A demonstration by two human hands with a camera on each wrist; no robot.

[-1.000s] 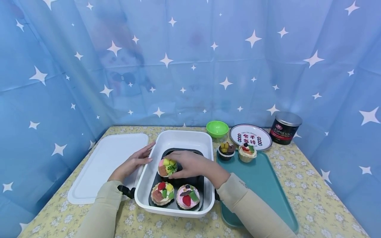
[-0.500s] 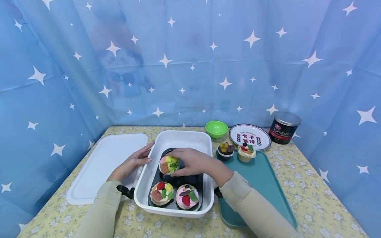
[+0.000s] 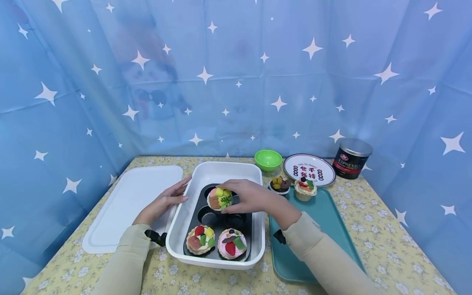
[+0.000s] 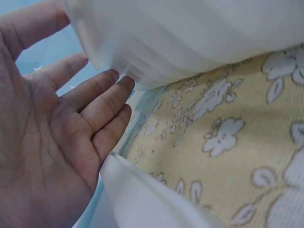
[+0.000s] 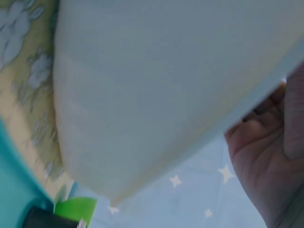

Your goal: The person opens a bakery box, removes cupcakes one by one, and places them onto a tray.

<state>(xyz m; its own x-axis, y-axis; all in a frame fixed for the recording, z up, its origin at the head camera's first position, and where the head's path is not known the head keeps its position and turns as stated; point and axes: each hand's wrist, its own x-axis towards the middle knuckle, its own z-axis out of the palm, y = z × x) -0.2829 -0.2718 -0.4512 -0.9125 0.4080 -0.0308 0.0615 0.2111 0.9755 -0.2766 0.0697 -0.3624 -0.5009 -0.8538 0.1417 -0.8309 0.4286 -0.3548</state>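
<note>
My right hand (image 3: 248,196) holds a cupcake (image 3: 219,199) topped with yellow cubes, pink and green pieces, raised over the black muffin pan (image 3: 218,224). Two cups of the pan's middle row show bare beneath it. In the near row sit a cream cupcake (image 3: 200,240) and a pink-frosted cupcake (image 3: 232,243). The pan lies inside a deep white container (image 3: 215,265). My left hand (image 3: 166,201) rests along that container's left side, and the left wrist view shows its fingers (image 4: 107,102) fairly straight against the outer wall. In the right wrist view the container's wall hides the cupcake.
A white lid (image 3: 129,209) lies at the left. On the right is a teal tray (image 3: 313,246) with a chocolate cupcake (image 3: 280,185) and a cream cupcake (image 3: 305,189) at its far end. Behind stand a green bowl (image 3: 268,160), a plate (image 3: 309,169) and an espresso tin (image 3: 352,159).
My right hand has lifted the cupcake out of the pan's middle row and carried it up and to the right, baring the cup below. The left hand stays at the container's side.
</note>
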